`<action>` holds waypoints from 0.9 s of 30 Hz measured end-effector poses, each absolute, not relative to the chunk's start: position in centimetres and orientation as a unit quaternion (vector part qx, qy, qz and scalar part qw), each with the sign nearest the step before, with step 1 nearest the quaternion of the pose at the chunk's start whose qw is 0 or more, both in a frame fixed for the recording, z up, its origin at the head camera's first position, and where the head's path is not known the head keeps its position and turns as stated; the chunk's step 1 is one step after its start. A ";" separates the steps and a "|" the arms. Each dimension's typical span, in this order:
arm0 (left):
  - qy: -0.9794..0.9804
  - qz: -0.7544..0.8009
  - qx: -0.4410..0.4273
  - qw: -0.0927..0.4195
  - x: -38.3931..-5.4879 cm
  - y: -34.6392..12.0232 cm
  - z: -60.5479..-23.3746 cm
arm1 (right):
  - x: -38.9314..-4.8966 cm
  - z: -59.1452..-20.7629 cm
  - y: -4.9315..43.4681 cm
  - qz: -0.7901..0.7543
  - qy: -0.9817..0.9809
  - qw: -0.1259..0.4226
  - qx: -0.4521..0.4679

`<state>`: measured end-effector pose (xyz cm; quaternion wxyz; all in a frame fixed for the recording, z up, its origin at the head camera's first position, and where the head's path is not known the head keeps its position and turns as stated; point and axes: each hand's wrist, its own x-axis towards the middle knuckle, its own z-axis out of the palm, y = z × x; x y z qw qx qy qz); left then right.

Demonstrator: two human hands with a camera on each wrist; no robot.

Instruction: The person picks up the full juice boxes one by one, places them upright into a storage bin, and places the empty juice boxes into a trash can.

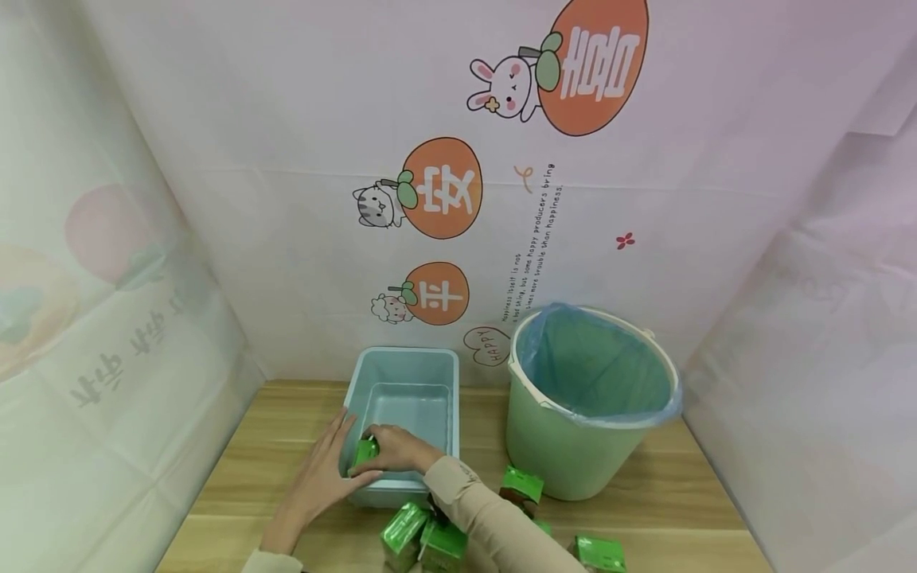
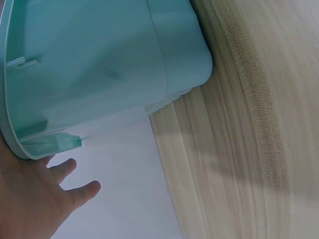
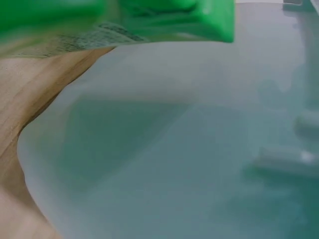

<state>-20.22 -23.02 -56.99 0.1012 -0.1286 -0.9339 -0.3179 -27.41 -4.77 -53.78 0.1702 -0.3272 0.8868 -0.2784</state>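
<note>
A light blue plastic bin (image 1: 407, 493) stands on the wooden table. My left hand (image 1: 322, 471) rests along its left rim, fingers stretched and spread, the thumb reaching over the front corner; in the left wrist view the hand (image 2: 37, 199) is at the rim with two fingertips past it. My right hand (image 1: 394, 447) reaches into the bin and holds a small green drink carton (image 1: 365, 452) at the front left corner, near the left thumb. Just in front of the bin stand two more green cartons (image 1: 404, 527), partly behind the right sleeve.
A pale green bucket (image 1: 573, 458) with a blue liner bag (image 1: 552, 350) stands right of the bin. More green cartons (image 1: 523, 482) are on the table near its base, one (image 1: 600, 552) at the front edge of view. Printed cloth walls (image 1: 322, 263) enclose the table.
</note>
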 end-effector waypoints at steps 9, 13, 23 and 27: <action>-0.936 -0.311 -0.129 0.102 -20.2 -22.8 -57.0 | -26.9 -52.7 -3.5 -0.284 0.883 0.177 -0.330; -0.934 -0.313 -0.131 0.110 -20.2 -22.8 -56.9 | -26.8 -52.2 -2.9 -0.273 0.887 0.171 -0.330; -0.934 -0.315 -0.131 0.109 -20.2 -22.8 -57.0 | -25.6 -50.6 0.0 -0.271 0.883 0.158 -0.348; -0.933 -0.317 -0.131 0.109 -20.1 -23.0 -56.9 | -24.9 -50.0 1.0 -0.279 0.881 0.156 -0.349</action>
